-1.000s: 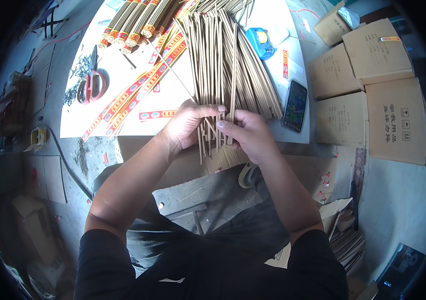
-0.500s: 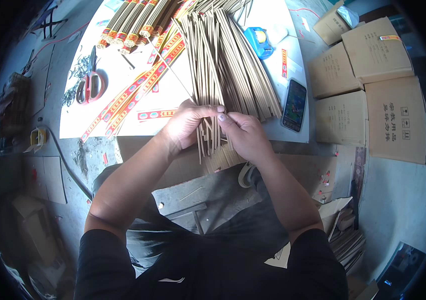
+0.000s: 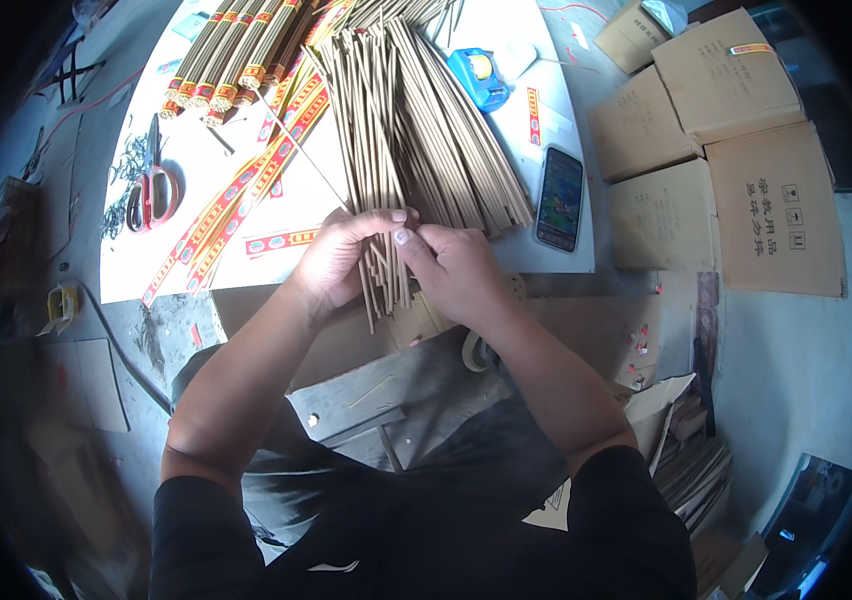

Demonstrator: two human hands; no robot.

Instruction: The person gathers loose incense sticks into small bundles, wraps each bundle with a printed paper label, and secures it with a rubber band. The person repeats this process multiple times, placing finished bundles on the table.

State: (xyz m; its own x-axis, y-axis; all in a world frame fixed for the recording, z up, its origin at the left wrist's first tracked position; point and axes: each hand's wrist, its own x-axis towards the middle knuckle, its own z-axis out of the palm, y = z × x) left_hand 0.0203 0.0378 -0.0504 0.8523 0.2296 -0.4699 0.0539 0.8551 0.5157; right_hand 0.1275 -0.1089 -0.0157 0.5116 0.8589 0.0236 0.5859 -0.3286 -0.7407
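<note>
At the near edge of the white table, my left hand is closed round a bundle of thin brown incense sticks, its thumb laid across them. My right hand is closed against the same bundle, thumb and fingertips meeting the left thumb. Whether the right fingers pinch a smaller thing there is hidden. Lower stick ends poke out unevenly below the hands. Just right of the bundle, more loose incense sticks lie fanned on the table. Printed red and yellow paper strips lie to the left.
Finished stick bundles with red-yellow bands are stacked at the back left. Red-handled scissors lie at left. A blue tape dispenser and a phone sit at right. Cardboard boxes stand on the floor beyond. A tape roll is below the table edge.
The whole view has shifted, so the table and boxes appear farther left. Both hands keep their grip on the bundle, with little visible change in their pose.
</note>
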